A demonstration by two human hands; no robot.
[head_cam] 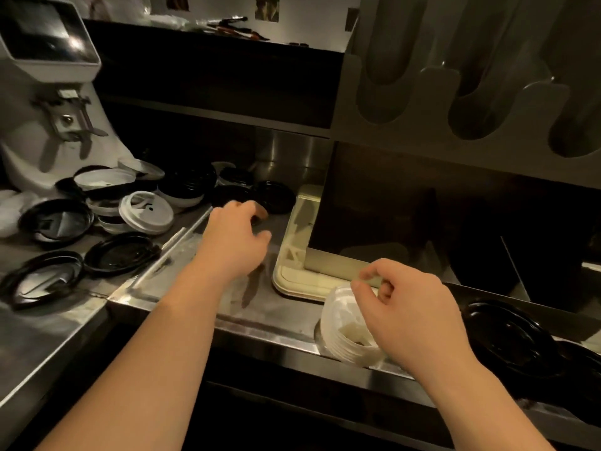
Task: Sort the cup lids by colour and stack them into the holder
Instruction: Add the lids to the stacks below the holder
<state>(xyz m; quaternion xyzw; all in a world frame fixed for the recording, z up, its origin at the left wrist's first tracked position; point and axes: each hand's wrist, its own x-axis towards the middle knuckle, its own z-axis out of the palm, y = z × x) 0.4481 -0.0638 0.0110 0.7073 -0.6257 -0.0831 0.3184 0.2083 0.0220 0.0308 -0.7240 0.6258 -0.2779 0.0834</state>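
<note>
Black and white cup lids (pixel 146 213) lie jumbled on the steel counter at the left. My left hand (pixel 237 236) reaches over the counter with loosely curled fingers and holds nothing; its fingertips are just short of a black lid (pixel 274 196). A tilted stack of white lids (pixel 349 333) sits in a round holder opening at the counter's front edge. My right hand (pixel 409 307) is over that stack, thumb and forefinger curled at the top lid's rim. A stack of black lids (pixel 507 336) fills the opening to its right.
A white coffee grinder (pixel 48 102) stands at the back left, behind the lid pile. A cup dispenser (pixel 422 118) with tall tubes hangs at the upper right. Beneath it, a cream tray (pixel 292 281) lies on the counter. Two black lids (pixel 120 252) lie near the front left.
</note>
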